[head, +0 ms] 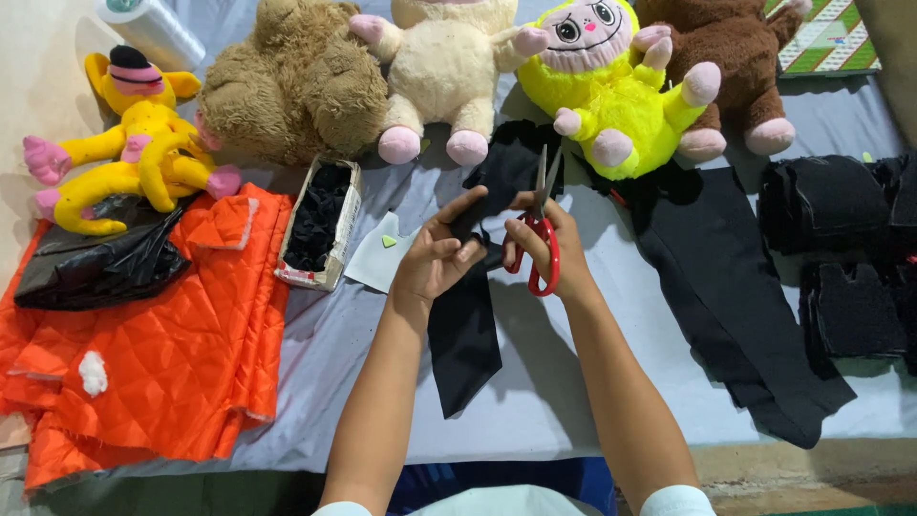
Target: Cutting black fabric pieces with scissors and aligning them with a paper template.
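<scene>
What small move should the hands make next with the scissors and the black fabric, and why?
Probably close the red-handled scissors for a short snip. The right hand holds them blades up and slightly parted at the black fabric strip, while the left hand pinches the strip's upper part beside the blades. The rest hangs slack toward the table, so that grip looks needed.

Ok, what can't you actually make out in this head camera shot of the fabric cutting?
- Scissors: where the blades meet the black fabric strip is hidden by the left hand and right hand.
- Brown plush toy: head cut off by the top edge.
- Cardboard box: its dark contents are too small to identify.
- Black fabric stacks: cut off by the right edge.
</scene>
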